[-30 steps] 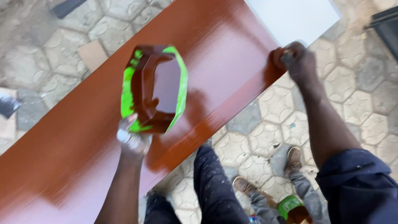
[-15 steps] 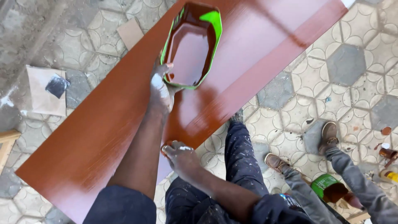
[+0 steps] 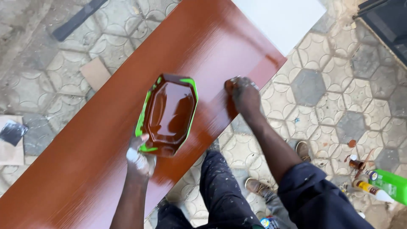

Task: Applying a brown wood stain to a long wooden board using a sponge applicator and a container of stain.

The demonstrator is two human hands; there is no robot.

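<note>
Left hand (image 3: 140,161) clamped on the rim of an eight-sided green tray (image 3: 168,113), glossy with brown stain, held just above a long board (image 3: 85,140). Right hand (image 3: 242,94) closed round a stained rag (image 3: 237,81), pressed to the wet, streaky red-brown board near its edge. Below, hexagon-patterned paving (image 3: 322,89), bottles (image 3: 373,186) at right.

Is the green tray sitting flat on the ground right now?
No, the left hand holds the green tray of brown liquid up over the reddish-brown board.
</note>
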